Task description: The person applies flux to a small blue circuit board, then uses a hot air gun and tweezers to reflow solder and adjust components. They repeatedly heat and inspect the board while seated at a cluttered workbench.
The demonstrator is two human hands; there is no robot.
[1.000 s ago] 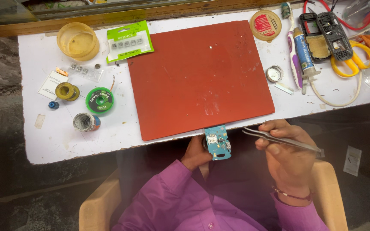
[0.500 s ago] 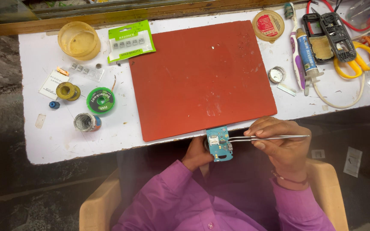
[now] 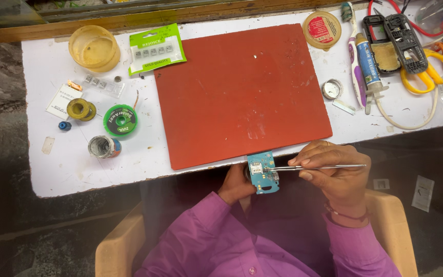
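White bench (image 3: 144,159), one red mat (image 3: 242,92), one circuit board (image 3: 262,172), one tweezers (image 3: 314,167), two hands

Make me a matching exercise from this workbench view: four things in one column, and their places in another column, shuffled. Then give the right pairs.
Things:
1. circuit board
2. tweezers
3. yellow scissors
4. green solder-wick reel

Places:
A. far right of the table, beside a phone frame
B. in the right hand
C. left of the red mat
D. held by the left hand at the table's near edge

Pairs: 1-D, 2-B, 3-A, 4-C
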